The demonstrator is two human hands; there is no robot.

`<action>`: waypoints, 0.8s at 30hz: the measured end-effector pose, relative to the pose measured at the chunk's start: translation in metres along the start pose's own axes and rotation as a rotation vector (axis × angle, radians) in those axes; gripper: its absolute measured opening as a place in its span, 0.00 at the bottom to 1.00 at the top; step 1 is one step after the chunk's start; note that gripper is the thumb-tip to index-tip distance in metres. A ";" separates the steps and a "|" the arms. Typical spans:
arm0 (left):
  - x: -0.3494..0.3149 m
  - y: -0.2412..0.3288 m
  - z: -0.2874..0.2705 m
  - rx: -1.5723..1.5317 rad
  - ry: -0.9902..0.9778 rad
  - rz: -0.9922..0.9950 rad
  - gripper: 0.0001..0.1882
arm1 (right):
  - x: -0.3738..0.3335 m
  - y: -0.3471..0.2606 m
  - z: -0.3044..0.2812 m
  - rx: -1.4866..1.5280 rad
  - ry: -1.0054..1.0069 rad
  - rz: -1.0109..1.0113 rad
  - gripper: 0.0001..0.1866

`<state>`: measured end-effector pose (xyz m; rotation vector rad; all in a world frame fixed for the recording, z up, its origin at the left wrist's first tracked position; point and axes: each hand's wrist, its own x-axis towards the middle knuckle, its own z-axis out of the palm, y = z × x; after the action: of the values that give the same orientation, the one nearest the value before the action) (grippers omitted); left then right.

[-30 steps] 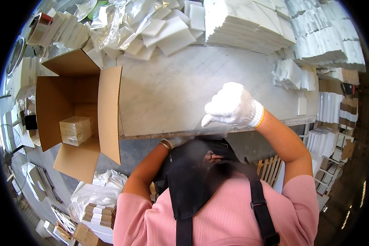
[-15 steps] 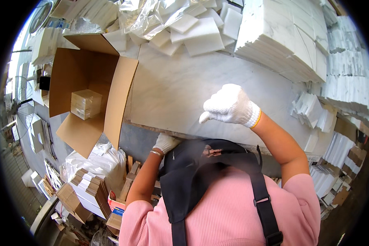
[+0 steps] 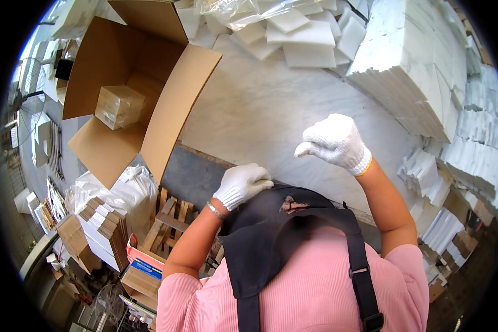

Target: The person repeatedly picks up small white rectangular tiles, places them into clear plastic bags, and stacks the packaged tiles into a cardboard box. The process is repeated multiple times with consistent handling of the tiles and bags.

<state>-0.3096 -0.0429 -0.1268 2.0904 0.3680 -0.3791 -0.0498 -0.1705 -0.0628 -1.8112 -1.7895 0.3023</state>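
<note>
My right hand (image 3: pixel 337 143), in a white knit glove, is held over the pale marble-patterned tabletop (image 3: pixel 249 105). Its fingers are curled into a fist with the thumb poking out to the left, and nothing shows in it. At the table's near edge, my left hand (image 3: pixel 242 185), gloved the same way, rests by the top of my black apron (image 3: pixel 254 243). Its fingers are bent and pressed together; whatever lies under them is hidden. An open cardboard box (image 3: pixel 174 110) stands to the left, and a block wrapped in clear film (image 3: pixel 119 108) sits inside it.
White foam sheets (image 3: pixel 301 36) are heaped at the back under clear plastic film (image 3: pixel 243 10). Tall stacks of marble-patterned tiles (image 3: pixel 404 72) stand at the right. Left of me are a wooden pallet (image 3: pixel 169 224), folded cardboard (image 3: pixel 102 221) and a white plastic bag (image 3: pixel 135 188).
My left hand has come up from below the table edge and moved right, to the apron. My right hand has shifted slightly right, still closed. The view has shifted, and the box looks nearer.
</note>
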 end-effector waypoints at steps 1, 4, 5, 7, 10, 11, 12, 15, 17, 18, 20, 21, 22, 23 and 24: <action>-0.004 -0.004 -0.006 0.014 -0.008 -0.017 0.12 | 0.000 0.001 0.000 -0.003 0.007 0.004 0.17; -0.009 -0.006 -0.019 0.101 0.169 -0.086 0.11 | 0.000 0.004 0.004 -0.009 0.021 0.027 0.16; -0.009 -0.008 -0.024 0.126 0.234 -0.104 0.11 | 0.000 0.005 0.006 -0.011 0.021 0.041 0.16; -0.003 -0.003 -0.038 -0.074 0.251 -0.176 0.12 | 0.000 0.006 0.009 -0.016 0.018 0.076 0.16; 0.021 0.024 -0.051 -0.436 0.290 -0.089 0.29 | 0.001 0.009 0.010 -0.002 0.011 0.142 0.17; 0.035 0.032 -0.049 -0.565 0.256 -0.039 0.33 | 0.001 0.010 0.012 0.018 0.011 0.171 0.17; 0.050 0.042 -0.045 -0.694 0.218 0.012 0.36 | 0.000 0.011 0.014 0.038 0.012 0.201 0.18; 0.096 0.063 -0.056 -0.689 -0.023 0.118 0.36 | -0.005 0.013 0.016 0.167 0.015 0.348 0.14; 0.117 0.069 -0.058 -0.839 -0.207 0.019 0.34 | -0.011 0.017 0.003 0.547 -0.116 0.616 0.19; 0.122 0.073 -0.062 -0.818 -0.201 -0.022 0.30 | -0.018 0.019 0.001 0.735 -0.085 0.713 0.23; 0.131 0.077 -0.070 -0.760 -0.234 -0.072 0.25 | -0.036 0.026 0.004 1.069 0.003 0.749 0.40; 0.135 0.075 -0.072 -0.729 -0.265 -0.081 0.23 | -0.046 0.028 0.001 1.023 -0.007 0.746 0.41; 0.137 0.072 -0.074 -0.700 -0.291 -0.095 0.22 | -0.051 0.025 -0.002 0.983 -0.024 0.744 0.42; 0.140 0.071 -0.074 -0.665 -0.289 -0.106 0.21 | -0.055 0.021 -0.006 0.942 -0.043 0.740 0.43; 0.143 0.069 -0.073 -0.631 -0.287 -0.116 0.20 | -0.059 0.017 -0.013 1.040 -0.067 0.827 0.43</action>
<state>-0.1434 0.0001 -0.0954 1.3825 0.3787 -0.5434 -0.0337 -0.2293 -0.0750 -1.5772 -0.5371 1.3186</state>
